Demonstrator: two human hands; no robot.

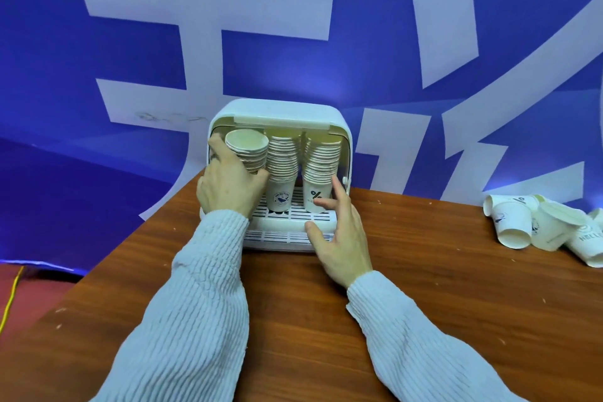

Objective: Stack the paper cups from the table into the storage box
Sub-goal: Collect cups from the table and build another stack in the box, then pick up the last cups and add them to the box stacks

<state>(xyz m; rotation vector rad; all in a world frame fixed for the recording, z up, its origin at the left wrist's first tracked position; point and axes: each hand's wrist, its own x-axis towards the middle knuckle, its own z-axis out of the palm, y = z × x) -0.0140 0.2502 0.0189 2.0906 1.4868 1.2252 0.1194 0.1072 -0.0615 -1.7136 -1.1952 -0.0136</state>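
A white storage box (280, 114) stands open at the table's far edge, holding three tall stacks of paper cups. My left hand (225, 183) grips the left stack (249, 148), which leans toward me. The middle stack (282, 170) and the right stack (321, 166) stand upright on the slotted tray (295, 214). My right hand (339, 232) hovers at the box's front right with fingers spread, fingertips close to the right stack's bottom cup; it holds nothing.
Several loose paper cups (541, 225) lie tumbled at the right edge of the brown wooden table (424, 287). A blue banner with large white characters (208, 10) hangs behind. A yellow cable (11, 297) runs along the floor at the left.
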